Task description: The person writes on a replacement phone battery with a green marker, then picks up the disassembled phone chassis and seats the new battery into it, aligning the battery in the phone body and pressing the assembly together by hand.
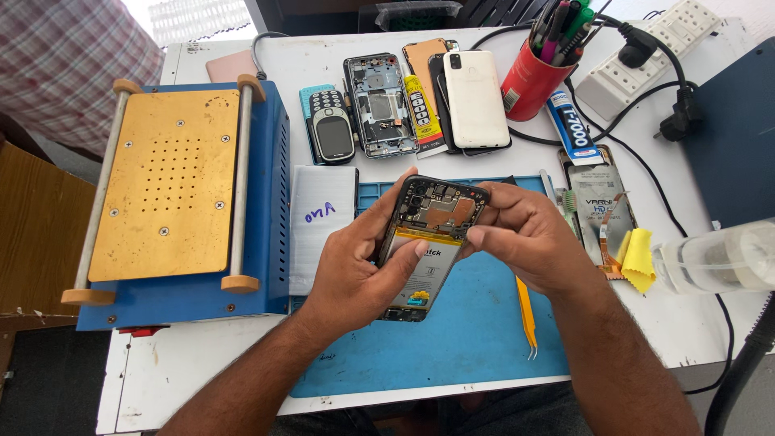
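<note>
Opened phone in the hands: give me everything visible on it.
The opened phone is a dark-framed handset with its back cover off. The upper part shows the circuit board with a copper-coloured shield; below it sits a pale battery with a yellow edge. It is held tilted above the blue work mat. The left hand grips its lower left side, thumb on the battery; the right hand pinches its top right corner.

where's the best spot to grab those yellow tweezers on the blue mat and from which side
Judging by their pose, take the yellow tweezers by the broad upper shaft, coming from above. They lie flat on the blue mat, points toward you, partly under the right hand.
</note>
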`<state>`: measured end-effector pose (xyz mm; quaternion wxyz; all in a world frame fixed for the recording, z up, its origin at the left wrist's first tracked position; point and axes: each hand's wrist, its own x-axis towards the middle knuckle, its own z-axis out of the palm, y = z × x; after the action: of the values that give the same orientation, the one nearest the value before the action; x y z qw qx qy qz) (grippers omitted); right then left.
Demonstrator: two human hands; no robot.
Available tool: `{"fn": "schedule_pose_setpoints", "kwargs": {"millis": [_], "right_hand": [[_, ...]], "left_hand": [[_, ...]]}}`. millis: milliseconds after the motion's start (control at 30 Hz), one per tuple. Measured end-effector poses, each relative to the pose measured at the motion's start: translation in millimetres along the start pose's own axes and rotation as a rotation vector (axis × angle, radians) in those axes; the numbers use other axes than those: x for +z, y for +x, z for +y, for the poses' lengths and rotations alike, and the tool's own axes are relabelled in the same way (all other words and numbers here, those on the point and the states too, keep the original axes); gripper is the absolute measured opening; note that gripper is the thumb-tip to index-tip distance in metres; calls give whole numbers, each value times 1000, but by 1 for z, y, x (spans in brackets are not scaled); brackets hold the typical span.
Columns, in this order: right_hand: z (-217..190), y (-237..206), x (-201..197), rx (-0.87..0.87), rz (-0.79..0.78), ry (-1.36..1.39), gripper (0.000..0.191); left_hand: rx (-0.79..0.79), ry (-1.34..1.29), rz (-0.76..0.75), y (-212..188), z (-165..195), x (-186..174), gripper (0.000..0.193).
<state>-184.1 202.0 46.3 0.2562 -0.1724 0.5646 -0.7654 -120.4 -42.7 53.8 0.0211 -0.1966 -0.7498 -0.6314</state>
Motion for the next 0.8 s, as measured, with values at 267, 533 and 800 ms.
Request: {"fn": "schedule_pose_setpoints", "kwargs": {"millis": [267, 533, 800], "right_hand": [[1, 2, 1, -16, 42, -148, 40], [-3, 4, 11, 31, 127, -275, 37], [-11, 4, 21, -41, 79, -340, 75]], "left_hand": [[-105, -49, -14, 1, 2, 0, 74], [-177, -88, 22, 3, -2, 2, 73], [-230, -141, 46, 3, -1, 4, 71]]}}
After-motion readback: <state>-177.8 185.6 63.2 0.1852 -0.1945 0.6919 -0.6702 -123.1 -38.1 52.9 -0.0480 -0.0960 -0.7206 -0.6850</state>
